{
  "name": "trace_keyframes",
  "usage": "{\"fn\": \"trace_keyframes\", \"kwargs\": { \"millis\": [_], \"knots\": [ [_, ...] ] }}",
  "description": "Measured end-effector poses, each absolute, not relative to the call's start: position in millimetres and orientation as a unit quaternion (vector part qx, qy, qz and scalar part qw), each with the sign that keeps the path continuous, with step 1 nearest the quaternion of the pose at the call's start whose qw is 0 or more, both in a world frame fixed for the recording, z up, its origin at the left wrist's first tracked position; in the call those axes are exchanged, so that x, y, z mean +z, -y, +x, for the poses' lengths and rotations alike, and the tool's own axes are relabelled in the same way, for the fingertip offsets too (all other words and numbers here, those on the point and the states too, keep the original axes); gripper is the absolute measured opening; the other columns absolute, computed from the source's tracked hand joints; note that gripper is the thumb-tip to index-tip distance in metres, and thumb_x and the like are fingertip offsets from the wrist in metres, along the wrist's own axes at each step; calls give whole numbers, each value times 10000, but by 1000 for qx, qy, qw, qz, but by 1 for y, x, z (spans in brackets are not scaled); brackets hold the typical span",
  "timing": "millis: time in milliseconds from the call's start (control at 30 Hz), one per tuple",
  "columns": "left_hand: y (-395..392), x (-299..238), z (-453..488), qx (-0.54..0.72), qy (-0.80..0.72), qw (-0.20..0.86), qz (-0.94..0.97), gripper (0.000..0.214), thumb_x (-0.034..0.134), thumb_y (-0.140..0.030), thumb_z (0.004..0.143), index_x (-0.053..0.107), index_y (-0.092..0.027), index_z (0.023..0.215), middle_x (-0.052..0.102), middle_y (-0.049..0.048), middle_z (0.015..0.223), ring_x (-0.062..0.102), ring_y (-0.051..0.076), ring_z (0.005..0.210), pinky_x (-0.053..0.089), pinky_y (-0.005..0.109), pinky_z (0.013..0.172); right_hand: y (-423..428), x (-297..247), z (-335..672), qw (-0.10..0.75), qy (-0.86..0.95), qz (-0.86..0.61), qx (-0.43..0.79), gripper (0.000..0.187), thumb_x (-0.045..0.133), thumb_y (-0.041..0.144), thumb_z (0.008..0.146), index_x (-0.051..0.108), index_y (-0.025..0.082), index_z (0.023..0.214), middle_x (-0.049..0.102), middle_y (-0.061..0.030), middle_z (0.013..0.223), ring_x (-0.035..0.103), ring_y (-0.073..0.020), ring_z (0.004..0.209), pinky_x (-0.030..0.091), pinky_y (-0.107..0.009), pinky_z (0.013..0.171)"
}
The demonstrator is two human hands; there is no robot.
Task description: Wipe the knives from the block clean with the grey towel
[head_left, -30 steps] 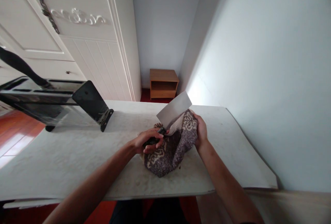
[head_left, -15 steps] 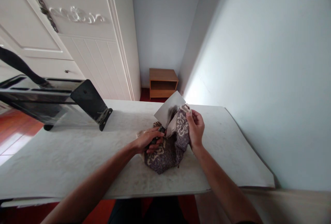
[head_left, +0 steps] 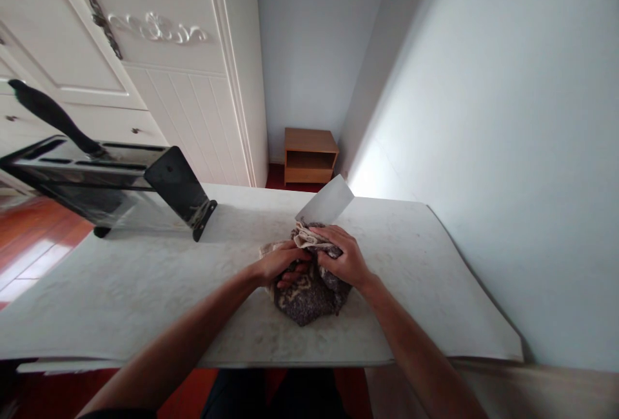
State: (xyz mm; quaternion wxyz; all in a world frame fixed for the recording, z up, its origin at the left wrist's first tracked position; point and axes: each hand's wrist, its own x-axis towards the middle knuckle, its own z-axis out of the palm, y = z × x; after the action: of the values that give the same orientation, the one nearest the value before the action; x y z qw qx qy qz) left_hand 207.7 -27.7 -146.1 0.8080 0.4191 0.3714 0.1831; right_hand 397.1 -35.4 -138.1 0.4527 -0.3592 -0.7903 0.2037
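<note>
A cleaver with a broad steel blade sticks up from a patterned brown-and-cream cloth on the white tabletop. My left hand is closed round the cleaver's handle, which is mostly hidden under the cloth. My right hand presses the cloth down over the base of the blade, fingers curled on the fabric. Both hands touch in the middle of the table.
A black knife block with a dark-handled knife in it stands at the table's back left. White wardrobe doors rise behind it. A small wooden cabinet sits on the floor beyond the table. A pale wall runs along the right.
My right hand has come down from the raised cloth edge and now lies over the blade's base, covering more of the cleaver. The blade has dropped lower and shows less.
</note>
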Motion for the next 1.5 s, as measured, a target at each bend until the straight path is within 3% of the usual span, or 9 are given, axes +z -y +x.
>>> {"fn": "trace_keyframes", "kwargs": {
  "millis": [133,300,600,800,900,1200,1500],
  "knots": [
    [27,-146,206,186,-356,815,417,279,649,-351,749,408,-216,794,447,-98,552,277,37,298,243,148,222,35,-136,403,438,783,-392,205,496,577,106,677,718,293,1114,748,-18,1021,677,-229,917,533,-371,858],
    [23,-145,202,188,-329,832,406,217,583,-304,773,407,-225,872,434,-102,566,265,43,296,235,143,229,35,-138,406,452,763,-423,185,400,573,97,689,748,271,1004,753,-31,960,681,-232,882,533,-369,852],
    [24,-140,201,178,-314,839,407,248,556,-294,792,488,-197,1010,424,-94,580,259,36,304,232,131,236,37,-145,410,596,612,-501,137,441,609,196,827,640,291,1256,696,-45,1166,641,-251,1045,494,-401,965],
    [29,-142,205,156,-363,799,454,205,595,-330,737,446,-208,809,442,-89,546,309,44,312,256,144,238,39,-147,401,476,806,-340,96,551,575,154,863,535,312,1389,668,-60,1264,615,-260,1172,484,-450,1021],
    [30,-141,206,140,-381,775,485,203,572,-330,732,405,-216,752,433,-90,524,310,48,312,264,154,235,39,-147,395,460,833,-303,60,615,543,100,868,473,325,1436,662,-55,1278,616,-246,1180,481,-460,1026],
    [33,-135,203,102,-359,732,570,194,548,-231,736,439,-241,895,385,-117,495,308,68,329,278,155,253,33,-152,406,539,731,-419,27,514,529,140,906,535,307,1392,644,-70,1304,601,-260,1205,478,-463,1039],
    [30,-139,200,81,-335,746,569,199,553,-195,711,423,-227,858,415,-113,529,318,46,338,286,134,282,16,-157,420,566,637,-520,-61,393,484,228,950,583,215,1330,669,-109,1260,633,-238,1165,513,-432,1006]
  ]
}}
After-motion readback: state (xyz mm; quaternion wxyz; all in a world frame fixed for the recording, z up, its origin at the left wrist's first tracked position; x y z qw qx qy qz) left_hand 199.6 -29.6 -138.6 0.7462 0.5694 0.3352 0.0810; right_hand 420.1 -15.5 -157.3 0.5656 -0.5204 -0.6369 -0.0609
